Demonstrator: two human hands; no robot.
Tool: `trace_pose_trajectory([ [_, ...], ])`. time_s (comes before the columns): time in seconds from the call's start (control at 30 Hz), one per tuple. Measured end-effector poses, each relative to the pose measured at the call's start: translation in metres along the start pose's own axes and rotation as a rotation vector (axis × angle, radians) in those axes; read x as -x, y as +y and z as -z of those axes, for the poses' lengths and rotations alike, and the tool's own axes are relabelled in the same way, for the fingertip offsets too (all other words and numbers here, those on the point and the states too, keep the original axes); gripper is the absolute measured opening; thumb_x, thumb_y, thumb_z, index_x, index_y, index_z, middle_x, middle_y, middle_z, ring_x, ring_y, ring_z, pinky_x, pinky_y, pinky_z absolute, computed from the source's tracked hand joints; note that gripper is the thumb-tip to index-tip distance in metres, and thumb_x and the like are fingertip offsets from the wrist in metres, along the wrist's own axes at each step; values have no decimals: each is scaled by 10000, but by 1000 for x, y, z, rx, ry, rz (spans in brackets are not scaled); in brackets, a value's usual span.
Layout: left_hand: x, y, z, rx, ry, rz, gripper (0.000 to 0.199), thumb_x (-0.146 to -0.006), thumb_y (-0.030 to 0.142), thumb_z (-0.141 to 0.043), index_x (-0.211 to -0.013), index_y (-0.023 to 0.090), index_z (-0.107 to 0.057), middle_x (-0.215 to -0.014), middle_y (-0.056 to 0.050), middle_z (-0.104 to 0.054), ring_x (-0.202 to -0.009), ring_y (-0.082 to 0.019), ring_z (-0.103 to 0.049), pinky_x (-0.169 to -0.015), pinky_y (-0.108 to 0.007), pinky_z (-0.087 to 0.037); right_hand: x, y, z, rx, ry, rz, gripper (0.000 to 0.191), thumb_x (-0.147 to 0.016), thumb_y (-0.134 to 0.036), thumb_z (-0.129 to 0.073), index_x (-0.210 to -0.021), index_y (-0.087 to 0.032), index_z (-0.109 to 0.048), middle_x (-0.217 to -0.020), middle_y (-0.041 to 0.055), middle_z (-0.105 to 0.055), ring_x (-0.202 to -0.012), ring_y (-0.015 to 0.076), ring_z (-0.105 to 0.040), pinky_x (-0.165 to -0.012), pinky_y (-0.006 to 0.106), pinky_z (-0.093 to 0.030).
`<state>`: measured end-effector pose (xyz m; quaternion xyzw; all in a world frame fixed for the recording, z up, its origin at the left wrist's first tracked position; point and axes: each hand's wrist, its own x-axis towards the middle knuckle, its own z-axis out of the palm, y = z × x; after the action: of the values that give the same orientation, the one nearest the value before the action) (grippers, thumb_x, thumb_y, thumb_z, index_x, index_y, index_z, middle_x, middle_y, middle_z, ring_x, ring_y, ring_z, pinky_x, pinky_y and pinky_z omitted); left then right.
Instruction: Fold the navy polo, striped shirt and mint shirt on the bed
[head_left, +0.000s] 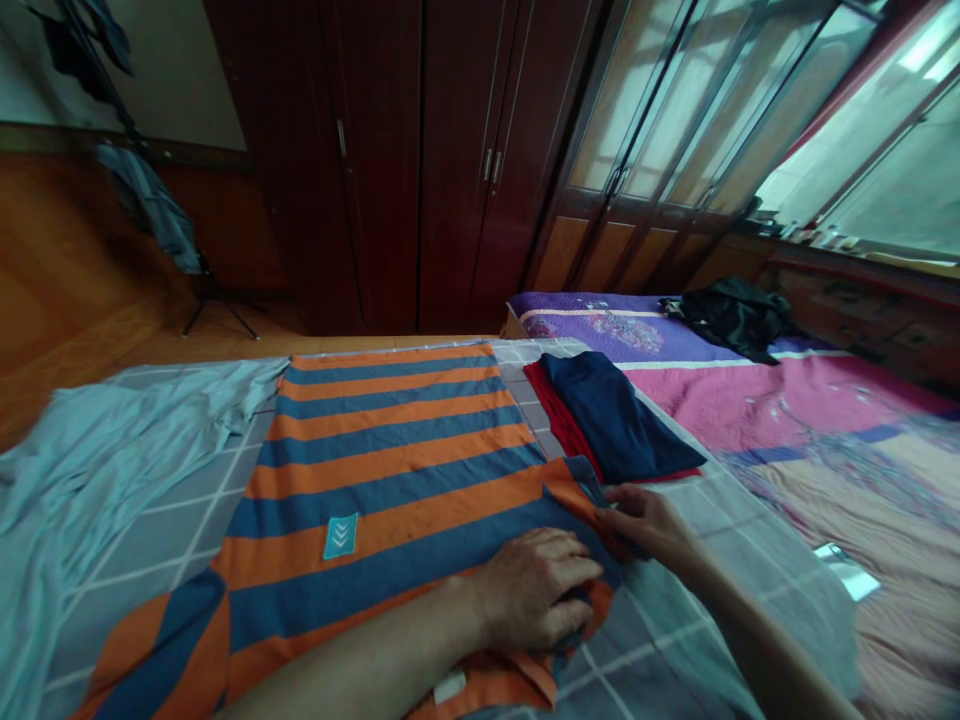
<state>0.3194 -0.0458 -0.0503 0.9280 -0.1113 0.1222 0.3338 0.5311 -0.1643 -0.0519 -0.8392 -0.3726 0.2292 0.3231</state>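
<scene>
An orange and blue striped shirt (390,480) lies spread over the grey checked bed sheet, a small light-blue patch on its front. Its collar end, with a white label (450,687), is towards me. My left hand (532,590) rests on the shirt near its right shoulder, fingers curled onto the cloth; their tips are partly hidden. Just to the right, my right hand (649,520) pinches the edge of the sleeve between thumb and fingers. Beyond that hand sits a folded dark blue garment (619,420) on top of a red one (559,415).
Crumpled pale cloth (150,430) covers the left side of the bed. To the right is a second bed with a purple and pink cover (720,400), holding a black bag-like heap (735,315) and a flat whitish object (847,572). Dark wardrobes (420,170) stand behind.
</scene>
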Motion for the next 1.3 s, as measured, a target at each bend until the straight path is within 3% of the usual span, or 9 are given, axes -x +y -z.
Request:
trace_pose_trajectory([
  [0.2, 0, -5, 0, 27, 7, 24, 402, -871, 255, -541, -1245, 108, -528, -1238, -125, -588, -1218, -218, -484, -1070, -333, -348, 3, -7, 3, 13, -193, -113, 412, -660, -558, -627, -577, -160, -563, -452, -27, -484, -430, 88, -401, -418, 221, -257],
  [0.4, 2, -8, -3, 2, -31, 21, 410, -871, 302, -546, -1247, 141, -533, -1247, -103, -583, -1249, -222, -453, -1107, -338, -303, 7, -6, -1, -115, -142, -171, 362, -605, -489, -645, -506, -194, -461, -415, -54, -413, -416, 79, -349, -432, 231, -239],
  [0.53, 0, -8, 1, 21, -44, 26, 382, -878, 302, -535, -1222, 135, -551, -1235, -89, -593, -1246, -215, -451, -1109, -322, -298, 9, -5, 0, -153, -81, -160, 340, -617, -502, -633, -599, -180, -527, -479, -45, -470, -450, 92, -394, -449, 233, -271],
  [0.67, 0, -8, 3, 43, -47, 44, 374, -876, 286, -551, -1222, 145, -545, -1245, -68, -592, -1256, -194, -440, -1114, -308, -285, 12, -11, 0, 31, -84, -169, 334, -620, -494, -624, -633, -166, -563, -519, -24, -510, -491, 108, -435, -456, 236, -281],
  [0.87, 1, -11, -1, 119, -13, 60, 394, -851, 255, -585, -1227, 142, -549, -1249, -85, -595, -1257, -210, -444, -1104, -327, -296, 18, -20, -3, 258, -88, -176, 238, -605, -331, -606, -503, -200, -435, -437, -39, -448, -453, 94, -408, -442, 239, -218],
  [1.0, 0, -11, 1, 225, 24, 101, 380, -833, 229, -593, -1197, 121, -580, -1205, -113, -621, -1217, -236, -486, -1075, -355, -337, 20, -31, -1, -65, -103, -256, 239, -570, -361, -603, -541, -210, -420, -435, -59, -420, -419, 83, -383, -431, 229, -245],
  [1.13, -2, -10, 6, 451, 148, 183, 400, -797, 198, -601, -1194, 159, -596, -1214, -94, -609, -1163, -227, -520, -1036, -369, -381, 23, -46, 6, -409, -130, -357, 262, -534, -395, -649, -617, -180, -525, -473, -52, -476, -421, 80, -401, -439, 225, -279],
  [1.23, -2, -11, 8, 737, 276, 343, 526, -812, 261, -597, -1319, 174, -488, -1369, -119, -473, -1248, -251, -450, -1042, -400, -377, 26, -54, 10, -481, -35, -377, 297, -519, -390, -676, -697, -169, -589, -507, -33, -534, -431, 98, -450, -448, 232, -325],
  [1.3, -3, -14, 8, 980, 321, 428, 653, -846, 374, -579, -1413, 152, -343, -1453, -158, -353, -1324, -272, -362, -1069, -423, -339, 30, -61, 8, -449, 43, -310, 311, -555, -393, -668, -765, -169, -617, -580, -3, -596, -493, 133, -524, -484, 252, -389],
])
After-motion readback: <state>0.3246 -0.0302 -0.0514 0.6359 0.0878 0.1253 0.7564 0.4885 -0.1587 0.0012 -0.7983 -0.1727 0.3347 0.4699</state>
